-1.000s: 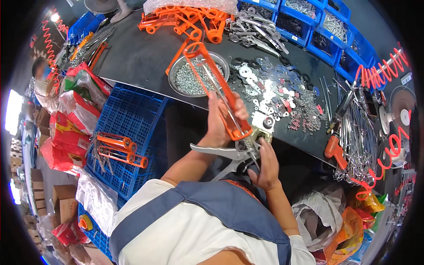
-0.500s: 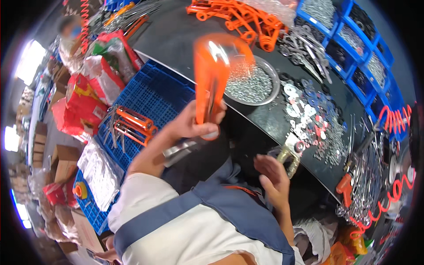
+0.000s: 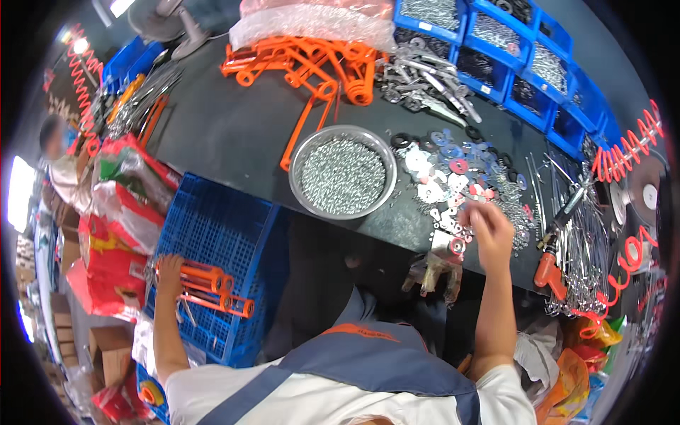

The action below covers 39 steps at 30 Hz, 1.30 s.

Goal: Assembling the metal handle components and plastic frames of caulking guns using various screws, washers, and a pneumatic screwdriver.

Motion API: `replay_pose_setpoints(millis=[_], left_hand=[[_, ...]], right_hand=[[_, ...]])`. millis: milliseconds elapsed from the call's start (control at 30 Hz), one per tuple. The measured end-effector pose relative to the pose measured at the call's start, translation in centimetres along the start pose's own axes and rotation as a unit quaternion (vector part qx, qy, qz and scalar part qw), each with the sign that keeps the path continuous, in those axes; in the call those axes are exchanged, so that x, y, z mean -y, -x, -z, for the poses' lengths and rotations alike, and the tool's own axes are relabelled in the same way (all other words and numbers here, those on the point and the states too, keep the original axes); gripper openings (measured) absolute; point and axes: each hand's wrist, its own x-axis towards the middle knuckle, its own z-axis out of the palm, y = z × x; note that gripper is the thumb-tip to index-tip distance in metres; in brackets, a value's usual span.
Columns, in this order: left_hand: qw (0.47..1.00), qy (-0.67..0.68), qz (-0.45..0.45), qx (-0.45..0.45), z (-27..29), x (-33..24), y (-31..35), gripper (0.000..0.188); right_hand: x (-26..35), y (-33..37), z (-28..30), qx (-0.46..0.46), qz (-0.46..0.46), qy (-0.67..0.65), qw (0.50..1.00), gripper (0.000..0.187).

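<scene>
Head view: the left hand (image 3: 169, 275) is placed toward eight o'clock, at the metal end of the orange guns (image 3: 205, 273), which are laid in a blue crate (image 3: 216, 212); whether they are grasped cannot be told. The right hand (image 3: 492, 230) is held at three o'clock with fingers curled, by loose washers (image 3: 443, 188) spread on the dark table (image 3: 212, 127); its fingertips are blurred, so whether a part is pinched cannot be told. A steel bowl (image 3: 387, 185) of small fasteners is set toward twelve o'clock, with orange frames (image 3: 312, 60) heaped beyond. At four o'clock a metal fixture (image 3: 432, 273) is seen by the table edge.
</scene>
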Motion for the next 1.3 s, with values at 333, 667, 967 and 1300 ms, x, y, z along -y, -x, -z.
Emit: replay_pose_setpoints(millis=[333,667,967,1300], left_hand=[[0.99,0.075,0.088,0.077,-0.5,-0.6,3.3,0.079],[0.971,0.156,0.177,-0.031,10.1,-13.1,-4.5,0.062],[0.904,0.228,-0.162,-0.324,18.2,-35.1,-18.7,0.018],[0.821,0.524,-0.082,-0.213,19.8,-39.9,-15.8,0.011]], right_hand=[[-12.6,-24.5,2.1,-0.186,0.019,0.567,0.803,0.018],[-6.1,-21.3,5.8,-0.074,0.023,0.303,0.95,0.018],[-7.7,-13.7,5.3,0.052,0.381,0.526,0.759,0.028],[-6.5,-9.4,4.2,-0.047,0.503,0.444,0.74,0.026]])
